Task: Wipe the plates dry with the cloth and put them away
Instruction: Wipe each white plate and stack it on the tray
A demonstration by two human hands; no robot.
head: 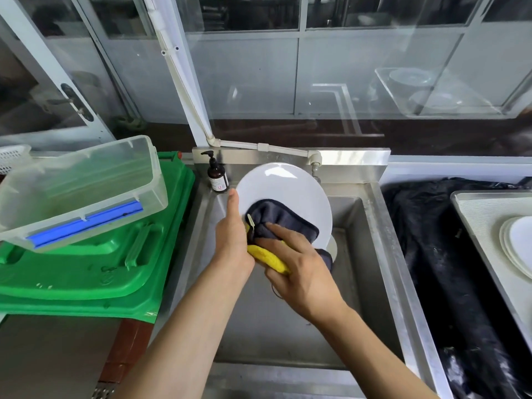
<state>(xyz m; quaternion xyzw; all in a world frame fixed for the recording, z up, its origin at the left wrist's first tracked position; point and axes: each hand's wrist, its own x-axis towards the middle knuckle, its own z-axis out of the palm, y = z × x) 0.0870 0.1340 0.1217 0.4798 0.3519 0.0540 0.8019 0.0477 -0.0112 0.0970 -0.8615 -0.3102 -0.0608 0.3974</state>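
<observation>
We hold a white plate (283,194) tilted on edge above the steel sink (362,223), which serves as our landmark. Our left hand (231,240) grips the plate's left rim, thumb up along the edge and the fingers hidden behind it. Our right hand (299,272) presses a cloth (283,218) against the lower face of the plate; the cloth is dark grey on the side we see, with a yellow part bunched under the palm, and our fingers curl over it. Another pale dish shows just below the plate, inside the sink. At the sink's back left corner stands a brown pump bottle (216,174). Left of the sink lies a green plastic lid (121,263), and a clear plastic box (83,191) with a blue strip rests tilted on it. Right of the sink a black cloth (437,254) covers the counter, and a metal tray (478,226) on it carries a stack of white plates (515,243).
</observation>
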